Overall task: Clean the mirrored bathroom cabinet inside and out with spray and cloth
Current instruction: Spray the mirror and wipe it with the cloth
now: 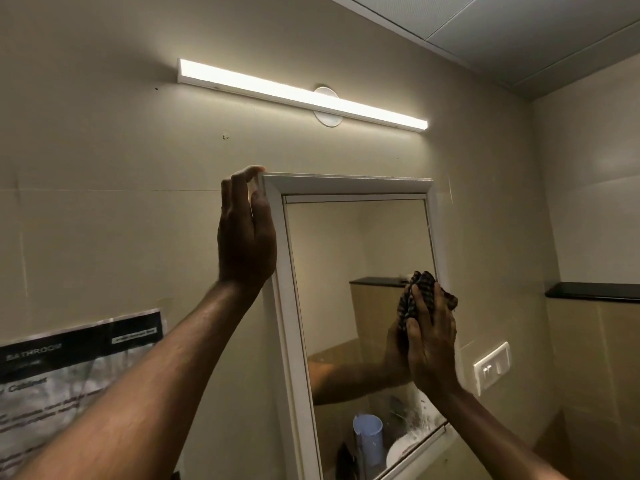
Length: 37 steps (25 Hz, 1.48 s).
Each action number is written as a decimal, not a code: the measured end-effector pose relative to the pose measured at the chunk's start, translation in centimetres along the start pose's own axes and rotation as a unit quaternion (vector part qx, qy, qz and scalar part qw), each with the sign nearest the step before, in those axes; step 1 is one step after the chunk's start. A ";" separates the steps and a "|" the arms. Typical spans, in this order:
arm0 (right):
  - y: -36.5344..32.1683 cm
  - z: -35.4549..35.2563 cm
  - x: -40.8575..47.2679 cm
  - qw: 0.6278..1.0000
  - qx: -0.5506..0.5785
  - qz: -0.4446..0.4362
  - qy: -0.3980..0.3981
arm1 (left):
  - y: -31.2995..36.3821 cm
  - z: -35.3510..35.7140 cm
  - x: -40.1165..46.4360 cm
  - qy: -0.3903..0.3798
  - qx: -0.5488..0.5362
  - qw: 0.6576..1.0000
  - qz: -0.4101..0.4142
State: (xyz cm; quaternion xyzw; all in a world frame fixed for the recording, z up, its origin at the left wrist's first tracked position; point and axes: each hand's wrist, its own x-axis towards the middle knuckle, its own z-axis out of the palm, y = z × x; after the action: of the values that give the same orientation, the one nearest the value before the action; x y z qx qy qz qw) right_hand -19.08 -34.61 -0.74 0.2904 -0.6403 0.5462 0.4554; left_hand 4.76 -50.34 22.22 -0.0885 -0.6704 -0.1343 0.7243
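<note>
The mirrored cabinet (287, 306) hangs on the beige wall, white-framed, its door closed. My left hand (246, 233) grips the frame's upper left corner, fingers curled over the edge. My right hand (431, 337) presses a dark checked cloth (417, 296) against the glass near the right edge of the mirror (346, 271). Wet streaks and droplets show on the lower right of the glass. No spray bottle is in view.
A lit tube light (301, 93) runs above the cabinet. A printed sheet (69, 375) is taped to the wall at lower left. A white switch plate (491, 367) sits right of the mirror, with a black ledge (592, 292) above it.
</note>
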 end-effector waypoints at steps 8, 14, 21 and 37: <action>-12.9 1.6 -3.2 0.987 -0.025 -0.137 -0.077 | -0.2 0.1 -0.1 0.005 0.003 1.000 0.000; -15.4 2.6 -4.9 0.973 -0.071 -0.207 -0.077 | -0.3 0.1 0.0 0.014 0.017 1.000 -0.001; -9.2 2.8 -13.8 0.960 -0.099 -0.242 -0.096 | 0.1 0.1 -0.2 0.020 0.022 1.000 -0.008; 0.7 -1.1 -1.4 0.992 -0.054 -0.084 -0.077 | 0.1 0.2 -0.3 0.015 0.012 1.000 -0.016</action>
State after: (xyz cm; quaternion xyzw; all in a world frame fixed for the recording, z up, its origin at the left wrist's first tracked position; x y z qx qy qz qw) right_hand -18.76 -33.59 -2.34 0.3593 -0.6754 0.4466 0.4640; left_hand 4.56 -50.11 21.90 -0.0672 -0.6626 -0.1395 0.7328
